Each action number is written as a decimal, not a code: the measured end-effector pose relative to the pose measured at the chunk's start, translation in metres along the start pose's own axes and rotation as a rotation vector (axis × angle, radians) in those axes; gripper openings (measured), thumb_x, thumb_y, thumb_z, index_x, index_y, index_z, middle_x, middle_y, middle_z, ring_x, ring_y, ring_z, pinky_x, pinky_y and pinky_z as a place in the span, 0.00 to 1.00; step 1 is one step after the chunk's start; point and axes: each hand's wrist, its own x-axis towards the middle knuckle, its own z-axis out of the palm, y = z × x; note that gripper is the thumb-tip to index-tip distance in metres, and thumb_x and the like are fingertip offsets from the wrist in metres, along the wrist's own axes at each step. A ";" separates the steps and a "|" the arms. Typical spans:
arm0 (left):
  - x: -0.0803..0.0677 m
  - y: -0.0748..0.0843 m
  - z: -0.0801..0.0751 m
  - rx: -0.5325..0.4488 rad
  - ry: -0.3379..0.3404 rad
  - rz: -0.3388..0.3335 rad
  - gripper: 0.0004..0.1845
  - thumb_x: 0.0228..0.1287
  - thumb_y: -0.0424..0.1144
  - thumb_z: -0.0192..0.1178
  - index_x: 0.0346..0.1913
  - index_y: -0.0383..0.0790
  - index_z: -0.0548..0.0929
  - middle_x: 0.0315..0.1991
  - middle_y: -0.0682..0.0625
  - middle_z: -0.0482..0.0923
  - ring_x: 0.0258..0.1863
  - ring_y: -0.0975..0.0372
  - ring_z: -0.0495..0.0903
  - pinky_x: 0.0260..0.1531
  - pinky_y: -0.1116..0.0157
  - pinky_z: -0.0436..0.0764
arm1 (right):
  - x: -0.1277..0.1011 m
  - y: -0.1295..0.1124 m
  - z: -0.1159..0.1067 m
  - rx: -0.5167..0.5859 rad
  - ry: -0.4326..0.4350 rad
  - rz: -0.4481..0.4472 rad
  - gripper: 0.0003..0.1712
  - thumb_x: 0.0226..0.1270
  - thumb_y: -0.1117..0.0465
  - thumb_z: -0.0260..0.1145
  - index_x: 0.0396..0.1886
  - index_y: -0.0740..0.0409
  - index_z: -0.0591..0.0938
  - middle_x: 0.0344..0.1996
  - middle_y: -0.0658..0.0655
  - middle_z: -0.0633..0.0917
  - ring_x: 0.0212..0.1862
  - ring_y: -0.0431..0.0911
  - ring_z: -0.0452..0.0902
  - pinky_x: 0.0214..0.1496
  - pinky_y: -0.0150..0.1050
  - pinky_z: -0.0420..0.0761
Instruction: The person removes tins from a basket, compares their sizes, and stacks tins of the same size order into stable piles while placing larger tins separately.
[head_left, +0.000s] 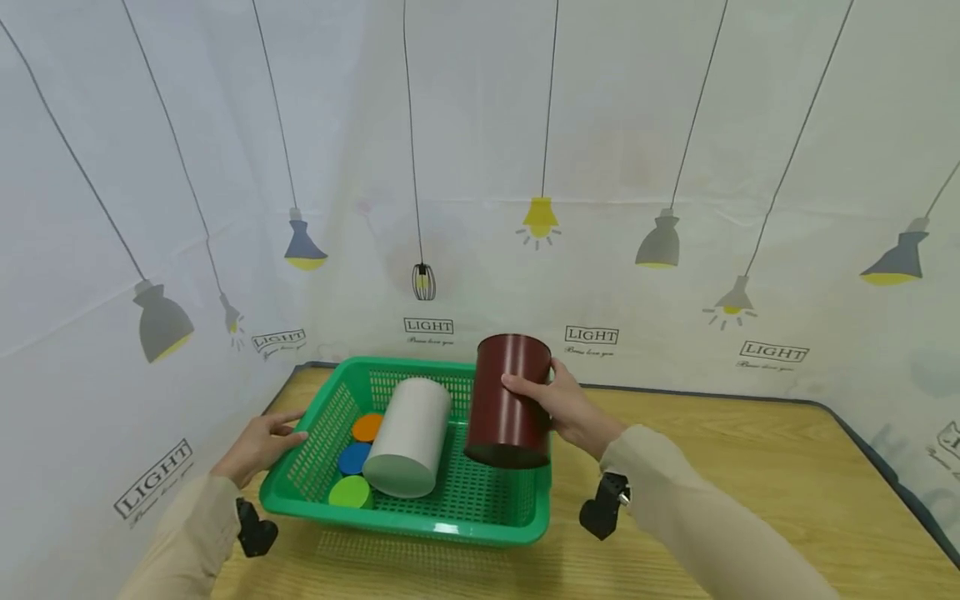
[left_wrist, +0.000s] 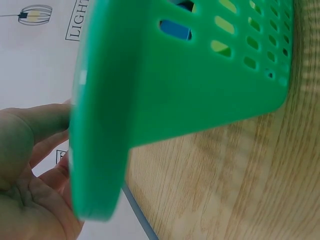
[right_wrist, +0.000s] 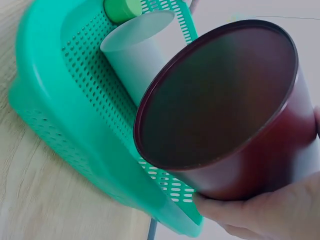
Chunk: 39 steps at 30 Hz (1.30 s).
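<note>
table (head_left: 750,467) carrying green basket (head_left: 450,521) | I'm seeing left hand (head_left: 258,446) resting straight fingers (head_left: 288,435) on basket's left rim | right hand (head_left: 573,408) gripping dark red cup (head_left: 510,400), tilted, hanging over basket's right side | grey cylinder (head_left: 408,437) lying inside beside orange (head_left: 367,427), blue (head_left: 352,457), green discs (head_left: 349,492)

A dark red cup (head_left: 510,400), a grey cylinder (head_left: 408,437), orange (head_left: 367,427), blue (head_left: 353,457) and green discs (head_left: 349,492), in a green perforated basket (head_left: 420,521).
</note>
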 end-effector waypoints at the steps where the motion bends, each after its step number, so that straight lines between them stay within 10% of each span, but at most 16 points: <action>1: 0.000 0.000 0.001 -0.001 -0.001 0.003 0.29 0.64 0.38 0.52 0.63 0.27 0.58 0.51 0.24 0.61 0.34 0.56 0.77 0.31 0.60 0.78 | -0.002 -0.002 -0.003 0.002 -0.001 -0.003 0.48 0.54 0.54 0.66 0.67 0.52 0.48 0.54 0.64 0.66 0.51 0.59 0.68 0.44 0.51 0.74; 21: 0.001 -0.001 -0.001 0.014 -0.008 -0.001 0.30 0.64 0.39 0.52 0.64 0.27 0.57 0.53 0.23 0.59 0.42 0.48 0.74 0.33 0.58 0.78 | -0.046 -0.022 -0.111 -0.016 0.115 -0.049 0.54 0.59 0.50 0.61 0.69 0.52 0.33 0.64 0.66 0.50 0.62 0.60 0.53 0.56 0.53 0.64; 39: 0.001 -0.004 0.001 0.004 0.019 0.008 0.30 0.63 0.39 0.53 0.63 0.28 0.59 0.51 0.25 0.61 0.41 0.49 0.73 0.33 0.58 0.77 | -0.029 0.047 -0.181 -0.366 0.503 -0.230 0.62 0.52 0.44 0.64 0.67 0.48 0.27 0.60 0.67 0.55 0.56 0.59 0.58 0.50 0.52 0.69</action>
